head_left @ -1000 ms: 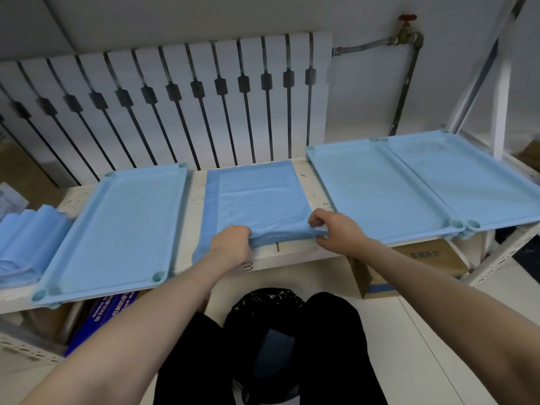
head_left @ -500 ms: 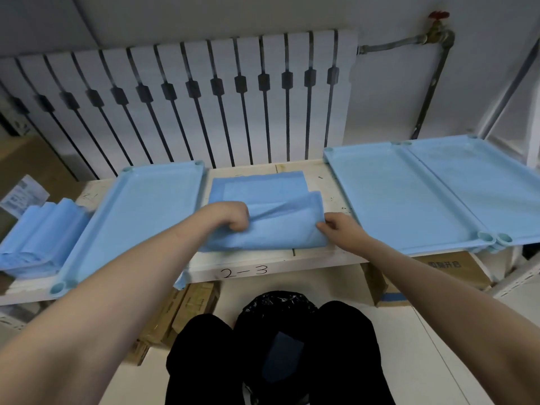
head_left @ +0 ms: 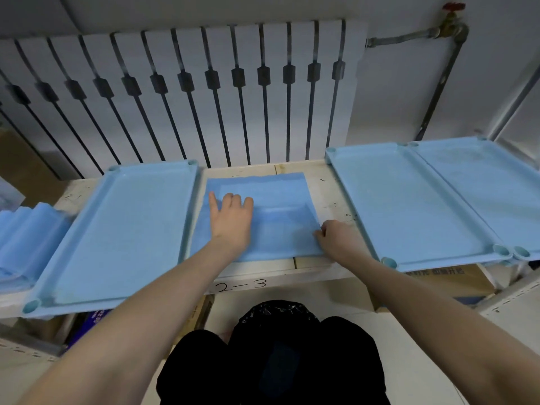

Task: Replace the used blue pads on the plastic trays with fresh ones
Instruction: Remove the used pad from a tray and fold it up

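A blue pad (head_left: 280, 200) lies folded on the white shelf between the trays, its near half doubled over the far half. My left hand (head_left: 230, 217) rests flat on the fold with straight fingers. My right hand (head_left: 336, 238) pinches the pad's near right edge with curled fingers. A light blue plastic tray (head_left: 122, 229) sits to the left. Two more trays (head_left: 403, 206) (head_left: 491, 185) sit side by side to the right. A stack of blue pads (head_left: 26, 238) lies at the far left.
The white shelf (head_left: 330, 185) stands in front of a white radiator (head_left: 181, 92). A bin lined with a black bag (head_left: 277, 314) stands on the floor between my knees. Cardboard boxes (head_left: 450, 282) sit under the shelf. A pipe with a red valve (head_left: 450, 13) runs at upper right.
My left hand carried the pad's near edge away from me, folded it over, and now presses flat on it. My right hand stayed at the near right edge.
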`<state>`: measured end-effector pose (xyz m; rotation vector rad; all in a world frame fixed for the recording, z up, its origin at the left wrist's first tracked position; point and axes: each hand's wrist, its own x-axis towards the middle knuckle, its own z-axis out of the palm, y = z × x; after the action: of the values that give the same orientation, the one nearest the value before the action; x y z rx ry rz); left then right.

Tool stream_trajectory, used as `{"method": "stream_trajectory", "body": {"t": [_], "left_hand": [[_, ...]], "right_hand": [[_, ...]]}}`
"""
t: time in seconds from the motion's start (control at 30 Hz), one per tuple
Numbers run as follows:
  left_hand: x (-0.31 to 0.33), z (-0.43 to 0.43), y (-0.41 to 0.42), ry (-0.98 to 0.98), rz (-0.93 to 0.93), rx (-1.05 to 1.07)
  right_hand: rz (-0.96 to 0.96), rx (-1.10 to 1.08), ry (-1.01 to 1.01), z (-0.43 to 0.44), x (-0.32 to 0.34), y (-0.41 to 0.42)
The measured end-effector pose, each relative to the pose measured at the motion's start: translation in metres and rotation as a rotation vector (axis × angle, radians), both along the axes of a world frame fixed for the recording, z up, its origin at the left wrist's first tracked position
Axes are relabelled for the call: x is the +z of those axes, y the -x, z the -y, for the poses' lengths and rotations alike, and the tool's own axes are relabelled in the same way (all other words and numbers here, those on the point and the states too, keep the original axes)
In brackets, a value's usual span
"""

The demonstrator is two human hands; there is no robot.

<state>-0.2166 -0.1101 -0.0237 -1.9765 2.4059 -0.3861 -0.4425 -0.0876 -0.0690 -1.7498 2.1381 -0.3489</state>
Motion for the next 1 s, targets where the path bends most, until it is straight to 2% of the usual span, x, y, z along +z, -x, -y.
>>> {"method": "stream_trajectory", "body": {"t": [0.17,0.37,0.47,0.63,0.73,0.8,0.87,0.93,1.0], "left_hand": [[-0.037,-0.005,-0.001,-0.135,-0.189,-0.118],[-0.062,-0.006,-0.006,-0.294,-0.313,-0.006],[-0.066,-0.007,-0.010,-0.325,-0.324,0.022],[-0.064,-0.008,-0.010,-0.375,-0.315,0.053],[-0.055,-0.007,-0.007,-0.390,-0.319,0.062],[-0.049,-0.006,-0.003,-0.350,-0.347,0.044],[-0.045,-0.005,0.000,-0.323,-0.350,-0.006],[-0.045,-0.003,0.002,-0.355,-0.333,-0.023],[-0.046,-0.003,0.000,-0.423,-0.334,0.006]], "right_hand": [[-0.083,0.014,0.019,0.006,0.000,-0.004],[-0.103,0.019,0.046,0.012,0.000,-0.003],[-0.141,0.009,0.081,0.016,0.000,-0.005],[-0.234,-0.014,0.013,0.024,-0.008,-0.011],[-0.289,-0.019,0.088,0.023,-0.005,-0.018],[-0.306,0.061,0.224,0.021,-0.004,-0.024],[-0.256,0.248,0.306,0.019,-0.004,-0.037],[-0.207,0.474,0.269,0.017,-0.006,-0.052],[-0.200,0.599,0.168,0.017,-0.012,-0.064]]}}
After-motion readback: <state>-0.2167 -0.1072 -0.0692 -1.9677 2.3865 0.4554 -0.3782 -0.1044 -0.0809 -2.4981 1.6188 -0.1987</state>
